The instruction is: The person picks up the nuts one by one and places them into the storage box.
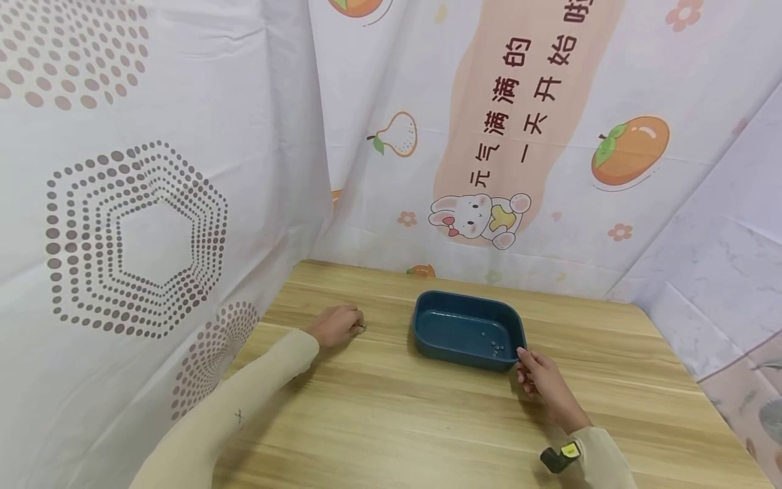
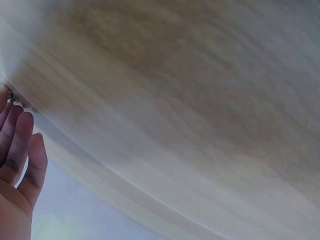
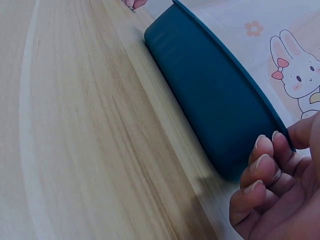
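Observation:
A dark blue-green rectangular tray (image 1: 455, 348) with rounded corners rests on the wooden table. Inside it, toward the right end, lie several tiny metal pieces (image 1: 497, 348) that look like nuts. My right hand (image 1: 546, 386) pinches the tray's rim at the near right corner; in the right wrist view its thumb and index finger meet at the rim. To the left of the tray, my left hand (image 1: 338, 326) is low over the table and pinches a small dark metal piece (image 2: 11, 97) at its fingertips. That piece is too small and partly hidden to tell its exact kind.
The wooden table (image 1: 391, 428) reaches back to a printed cloth (image 1: 391, 190) with fruit and a rabbit. Another patterned cloth (image 1: 244, 204) hangs along the left side. A black strap with a yellow tag (image 1: 565, 455) sits at the right wrist.

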Motion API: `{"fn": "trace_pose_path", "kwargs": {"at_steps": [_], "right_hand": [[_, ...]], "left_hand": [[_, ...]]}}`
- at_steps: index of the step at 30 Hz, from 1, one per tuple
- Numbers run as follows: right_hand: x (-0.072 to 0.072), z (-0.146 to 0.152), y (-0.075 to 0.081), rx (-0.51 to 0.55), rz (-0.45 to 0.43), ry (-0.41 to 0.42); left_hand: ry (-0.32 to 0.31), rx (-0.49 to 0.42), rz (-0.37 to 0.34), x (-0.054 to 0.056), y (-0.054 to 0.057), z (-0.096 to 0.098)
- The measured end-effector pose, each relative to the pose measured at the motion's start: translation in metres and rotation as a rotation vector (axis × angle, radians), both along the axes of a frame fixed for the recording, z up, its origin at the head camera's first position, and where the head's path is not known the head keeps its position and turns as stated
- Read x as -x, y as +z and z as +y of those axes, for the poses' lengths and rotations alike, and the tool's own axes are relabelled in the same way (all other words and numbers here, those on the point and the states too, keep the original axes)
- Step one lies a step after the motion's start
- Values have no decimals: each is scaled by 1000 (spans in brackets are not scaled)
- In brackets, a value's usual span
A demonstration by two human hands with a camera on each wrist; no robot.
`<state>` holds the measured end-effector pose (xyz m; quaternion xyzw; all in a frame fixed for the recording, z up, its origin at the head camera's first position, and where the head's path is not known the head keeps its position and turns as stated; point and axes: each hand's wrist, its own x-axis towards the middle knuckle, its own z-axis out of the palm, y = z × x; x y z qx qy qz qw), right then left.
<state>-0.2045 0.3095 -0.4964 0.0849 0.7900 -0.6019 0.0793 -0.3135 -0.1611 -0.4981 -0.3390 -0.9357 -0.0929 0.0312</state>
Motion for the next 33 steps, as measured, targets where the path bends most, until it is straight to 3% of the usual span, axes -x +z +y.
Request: {"fn": "trace_pose_path", "kwargs": {"at_steps": [14,33], "right_hand": [[1,-1,-1,-8,-11,-1],[4,2,-2,13,-45,1]], "left_hand": [[-49,16,99,0,-1,0],[-43,-48,127,0,-3,-3]]}}
